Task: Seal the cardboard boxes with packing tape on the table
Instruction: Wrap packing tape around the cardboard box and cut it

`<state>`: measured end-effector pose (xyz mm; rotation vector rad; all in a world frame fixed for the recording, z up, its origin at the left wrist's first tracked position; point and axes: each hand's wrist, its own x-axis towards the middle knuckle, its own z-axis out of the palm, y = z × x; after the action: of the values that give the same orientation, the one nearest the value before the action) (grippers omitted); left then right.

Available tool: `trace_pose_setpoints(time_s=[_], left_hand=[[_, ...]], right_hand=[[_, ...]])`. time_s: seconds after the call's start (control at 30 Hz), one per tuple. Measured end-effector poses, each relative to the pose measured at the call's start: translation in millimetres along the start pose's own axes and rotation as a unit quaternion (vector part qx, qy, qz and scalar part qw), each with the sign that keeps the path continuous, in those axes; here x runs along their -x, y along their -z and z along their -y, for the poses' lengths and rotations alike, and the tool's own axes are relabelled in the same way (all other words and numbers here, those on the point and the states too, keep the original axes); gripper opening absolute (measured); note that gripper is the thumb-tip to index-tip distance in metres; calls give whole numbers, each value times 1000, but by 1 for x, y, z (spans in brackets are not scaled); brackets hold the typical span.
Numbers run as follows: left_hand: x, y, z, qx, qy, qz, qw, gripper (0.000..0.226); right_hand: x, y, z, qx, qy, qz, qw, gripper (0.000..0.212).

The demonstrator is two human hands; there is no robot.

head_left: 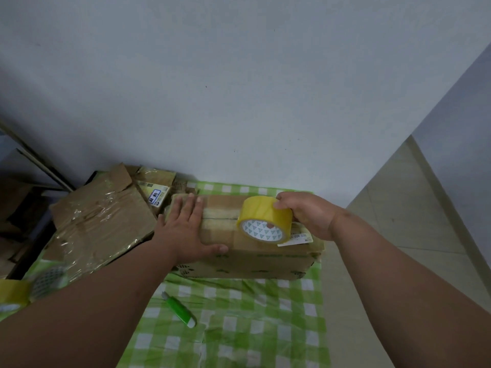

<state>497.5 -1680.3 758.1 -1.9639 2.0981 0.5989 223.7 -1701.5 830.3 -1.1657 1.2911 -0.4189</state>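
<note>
Right now we see a brown cardboard box (255, 258) lying on a table with a green and white checked cloth (252, 320), close to the wall. The left hand (187, 229) lies flat on top of the box with its fingers straight and spread a little, pressing down on the left part of the lid. The right hand (305, 215) holds a yellow roll of packing tape (264, 220), with its fingers curled round the roll (the thumb sits on the top edge). The roll stands on its edge on top of the box, toward the right end. A shiny strip of tape (219, 216) runs along the lid from the roll to the left hand. A white label (296, 239) peeks out just under the roll. On the cloth in front of the box lies a green and white cutter (178, 309). To the left, a flattened cardboard piece (101, 221) with crinkly old tape leans by the box. Another yellow tape roll (13, 293) sits blurry at the far left edge.
</note>
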Motion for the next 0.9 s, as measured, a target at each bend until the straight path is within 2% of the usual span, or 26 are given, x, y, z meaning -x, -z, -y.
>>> trace_pose_setpoints(time_s=[0.03, 0.33, 0.57, 0.83, 0.9], left_hand=[[0, 0, 0, 1, -3, -1, 1000, 153], [1, -8, 5, -2, -15, -42, 999, 158], [0, -7, 11, 19, -19, -50, 998, 155], [6, -9, 7, 10, -25, -62, 998, 144], [8, -9, 5, 5, -23, -56, 998, 138]], right_hand=[[-1, 1, 0, 3, 10, 3, 1000, 26], [-8, -9, 25, 93, 102, -67, 988, 23], [13, 23, 33, 262, 72, -137, 952, 31], [17, 43, 23, 316, 64, -115, 940, 24], [17, 47, 24, 323, 60, -89, 940, 36]])
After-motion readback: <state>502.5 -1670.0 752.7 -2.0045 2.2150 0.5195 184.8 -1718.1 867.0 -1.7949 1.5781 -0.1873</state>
